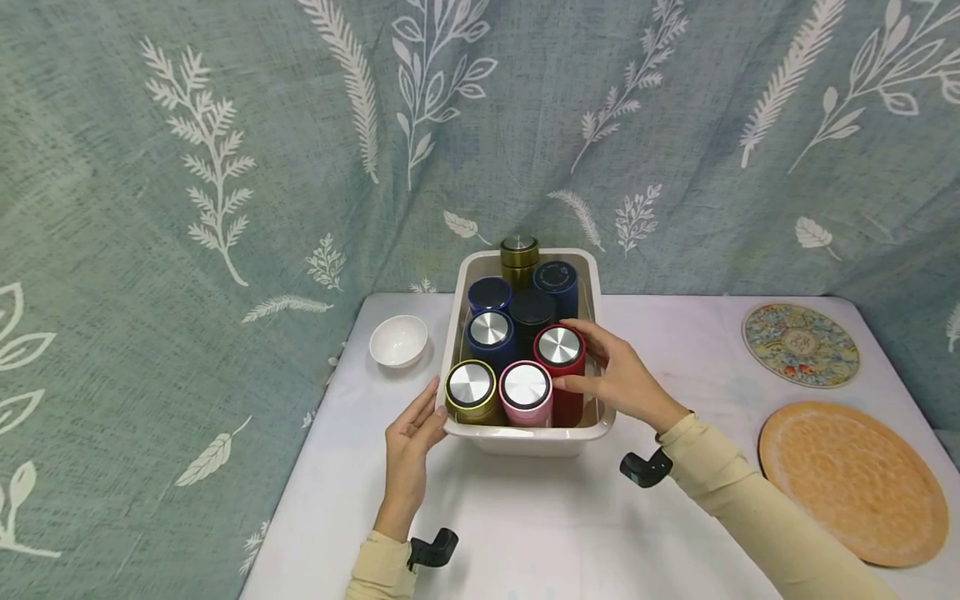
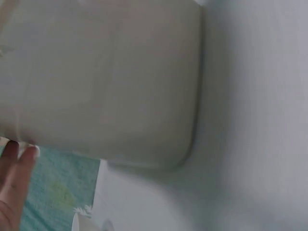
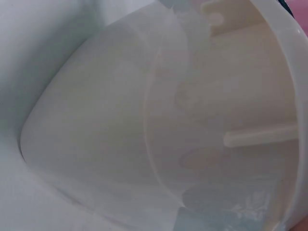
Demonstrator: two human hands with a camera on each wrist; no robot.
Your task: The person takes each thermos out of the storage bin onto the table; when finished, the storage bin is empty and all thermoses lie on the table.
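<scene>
A white plastic tub [image 1: 525, 432] packed with several upright flasks stands on the table. My right hand [image 1: 626, 379] reaches over its right rim and grips a red flask [image 1: 567, 392] by the top, thumb on the near side, fingers behind. Left of that flask are a pink flask [image 1: 526, 386] and a yellow-green flask [image 1: 471, 385]. My left hand [image 1: 408, 446] rests against the tub's front left corner with fingers extended; its fingertips [image 2: 26, 156] show at the rim in the left wrist view. The right wrist view shows mostly the tub's outer wall [image 3: 96, 130].
Behind the red flask stand a black flask [image 1: 532, 310], blue flasks [image 1: 490, 333] and a gold flask [image 1: 519, 254]. A white bowl [image 1: 398, 341] sits left of the tub. At right lie a patterned round mat [image 1: 800, 345] and an orange-brown round mat [image 1: 853, 483].
</scene>
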